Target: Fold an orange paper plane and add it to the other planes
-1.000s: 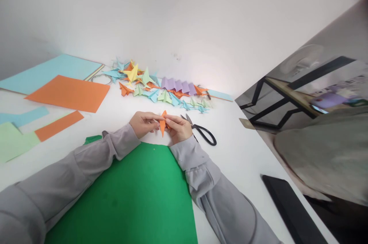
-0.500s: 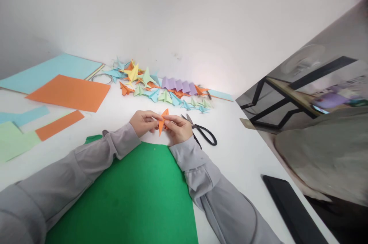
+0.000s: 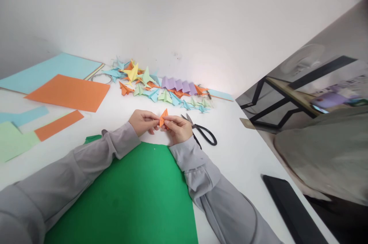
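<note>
Between my two hands is a small piece of folded orange paper (image 3: 163, 117), one point standing up. My left hand (image 3: 143, 122) pinches its left edge between thumb and fingertips. On the other side my right hand (image 3: 180, 128) grips it, thumb on the near face; the fingers partly hide its right side. Black-handled scissors (image 3: 204, 133) lie right beside my right hand, partly covered by it. Beyond my hands, several folded paper shapes (image 3: 165, 96) in green, blue, yellow and orange lie along the wall, with a pleated purple paper strip (image 3: 179, 85) among them.
A large green sheet (image 3: 126, 198) lies under my forearms. At the left are an orange sheet (image 3: 69, 92), a blue sheet (image 3: 57, 69), an orange strip (image 3: 59, 125) and pale green paper (image 3: 14, 142). A black flat object (image 3: 293, 205) sits near the table's right edge. A coil of wire (image 3: 101, 79) rests behind.
The lower point of the orange paper, which hung down toward me, is now folded up, so the piece looks shorter. My left fingers have shifted slightly down along it.
</note>
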Demonstrator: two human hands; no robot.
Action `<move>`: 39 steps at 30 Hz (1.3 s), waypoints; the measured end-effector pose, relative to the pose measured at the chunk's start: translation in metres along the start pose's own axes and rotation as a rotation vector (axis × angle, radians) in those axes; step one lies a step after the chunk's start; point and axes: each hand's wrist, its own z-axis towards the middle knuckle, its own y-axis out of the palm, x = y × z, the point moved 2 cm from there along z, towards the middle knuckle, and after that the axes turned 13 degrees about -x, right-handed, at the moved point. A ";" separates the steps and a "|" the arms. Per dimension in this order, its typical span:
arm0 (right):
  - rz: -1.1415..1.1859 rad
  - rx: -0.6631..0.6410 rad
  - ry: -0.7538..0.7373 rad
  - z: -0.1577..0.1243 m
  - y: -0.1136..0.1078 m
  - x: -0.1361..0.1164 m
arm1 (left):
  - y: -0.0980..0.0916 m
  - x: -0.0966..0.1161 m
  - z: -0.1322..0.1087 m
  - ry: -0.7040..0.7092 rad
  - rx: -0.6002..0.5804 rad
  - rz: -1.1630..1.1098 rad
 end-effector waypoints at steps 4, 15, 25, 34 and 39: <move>-0.033 -0.022 -0.023 -0.002 0.002 -0.001 | -0.003 -0.002 0.002 -0.097 0.016 -0.086; -0.109 -0.053 -0.042 -0.007 0.007 -0.007 | -0.003 0.002 0.003 -0.100 0.061 -0.149; -0.099 -0.019 -0.088 -0.007 0.008 -0.006 | -0.001 0.003 0.002 -0.048 0.043 -0.148; -0.089 0.021 -0.060 -0.006 0.006 -0.003 | -0.002 0.003 0.002 -0.061 -0.016 -0.223; -0.118 0.028 -0.054 -0.007 0.007 -0.004 | -0.002 0.002 0.001 -0.032 -0.035 -0.177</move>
